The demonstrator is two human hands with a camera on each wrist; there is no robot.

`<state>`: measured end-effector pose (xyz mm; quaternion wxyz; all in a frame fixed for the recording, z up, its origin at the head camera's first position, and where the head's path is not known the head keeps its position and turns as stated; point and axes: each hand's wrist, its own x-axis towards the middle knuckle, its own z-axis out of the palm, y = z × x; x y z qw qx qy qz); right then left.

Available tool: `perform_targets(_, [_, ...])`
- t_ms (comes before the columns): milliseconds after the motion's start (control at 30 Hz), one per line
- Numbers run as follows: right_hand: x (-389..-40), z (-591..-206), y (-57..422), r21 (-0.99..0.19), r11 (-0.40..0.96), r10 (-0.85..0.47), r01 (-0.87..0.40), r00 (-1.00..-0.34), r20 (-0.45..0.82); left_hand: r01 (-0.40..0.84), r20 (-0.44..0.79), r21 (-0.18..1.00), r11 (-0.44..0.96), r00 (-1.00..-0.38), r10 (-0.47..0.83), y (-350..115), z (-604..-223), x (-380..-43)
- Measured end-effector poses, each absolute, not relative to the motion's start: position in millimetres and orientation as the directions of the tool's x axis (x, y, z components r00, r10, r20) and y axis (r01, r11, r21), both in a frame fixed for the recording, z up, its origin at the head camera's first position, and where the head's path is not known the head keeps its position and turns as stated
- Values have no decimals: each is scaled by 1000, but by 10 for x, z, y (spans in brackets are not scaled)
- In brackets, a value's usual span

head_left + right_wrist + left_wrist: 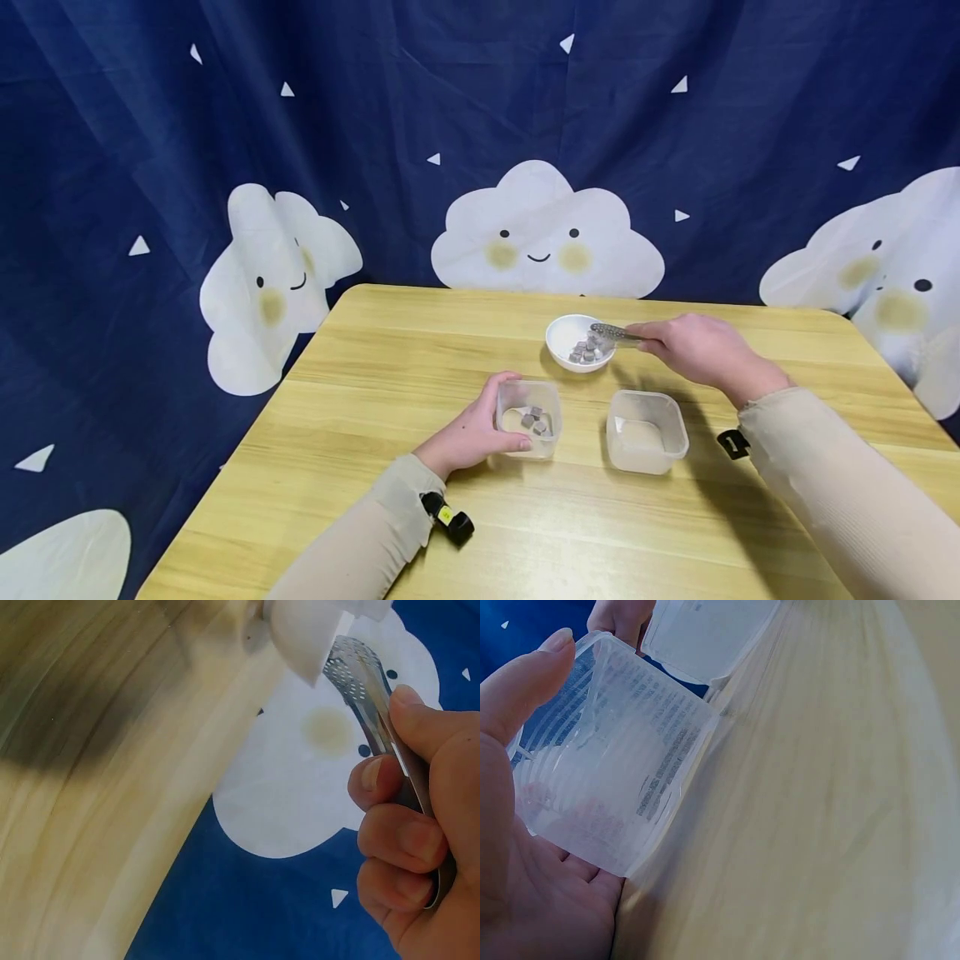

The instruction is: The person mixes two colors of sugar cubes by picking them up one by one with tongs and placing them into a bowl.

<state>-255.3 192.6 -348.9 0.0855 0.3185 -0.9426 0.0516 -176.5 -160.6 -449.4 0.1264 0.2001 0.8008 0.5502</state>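
My left hand (pixel 480 427) grips a translucent square plastic container (pixel 553 400) by its left side, thumb along the near wall and fingers behind. Several small grey cubes (pixel 535 419) lie inside it. In the left wrist view the container (pixel 622 757) shows ribbed patterns through its wall. Metal tongs (pixel 611 332) with perforated tips are in my right hand (pixel 693 346), its fingers curled round the handles in the right wrist view. The tips of the tongs (pixel 354 669) are at the right rim of a white bowl (pixel 558 335), over several more grey cubes (pixel 585 353).
A second translucent container (pixel 645 458) stands right of the first, nearer than the bowl; no cubes show in it. Everything rests on a wooden table (pixel 405 350). Behind its far edge hangs a dark blue curtain (pixel 390 100) with white clouds.
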Motion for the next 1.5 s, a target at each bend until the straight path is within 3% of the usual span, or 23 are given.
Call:
perform_targets(1000, [-2586,-3542,1733,-47,736,-657,-676,-729,193,182,32,944,277,-882,470,-1590,-4497,-1771])
perform_targets(1500, [-2431,-3362,1734,-62,720,-669,-691,-715,202,182,29,940,287,-884,466,-1596,-4514,-1780])
